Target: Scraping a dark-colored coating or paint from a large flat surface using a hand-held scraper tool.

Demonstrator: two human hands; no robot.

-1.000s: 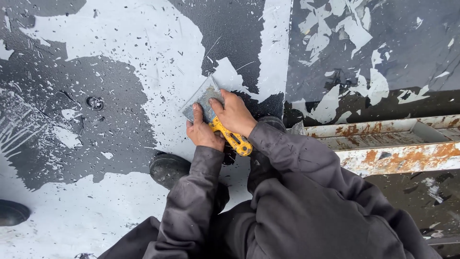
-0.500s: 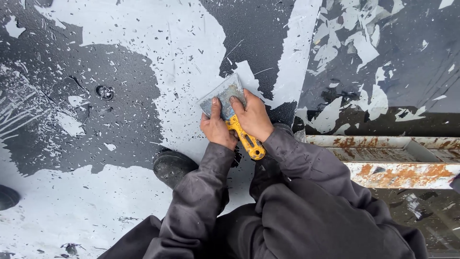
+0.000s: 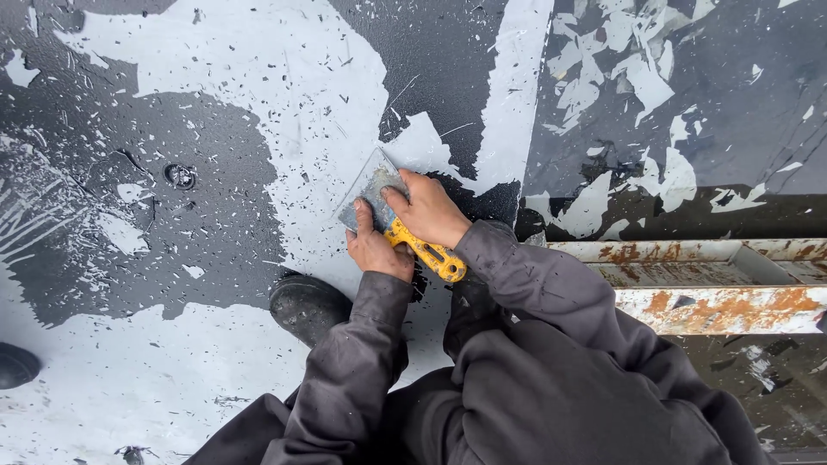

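On the dark floor (image 3: pixel 215 250) patched with pale grey paint, just above the person's knees, both hands work one tool: a scraper (image 3: pixel 383 202) with a broad metal blade and a yellow handle. The left hand (image 3: pixel 376 250) lies along the blade's lower left edge, thumb stretched up onto the metal, the other fingers curled under, pressing on the blade rather than wrapped round it. The right hand (image 3: pixel 428 211) is closed over the top of the handle where it meets the blade, fingers bent down onto it; the yellow handle end juts out below the wrist toward the right sleeve (image 3: pixel 551 288).

The blade's far corner points up and left, lying at the border where a pale paint patch (image 3: pixel 284 129) meets bare dark surface (image 3: pixel 448 77). Up and to the left of the blade the floor is open, strewn only with paint flakes. A small round fitting (image 3: pixel 179 176) sits in the floor well to the left. To the right, a rusty white metal channel (image 3: pixel 715 275) runs along the floor, its near end close behind the right elbow. A black shoe (image 3: pixel 308 306) is planted just below the left hand, and another dark rounded shape (image 3: pixel 15 364) shows at the left edge.
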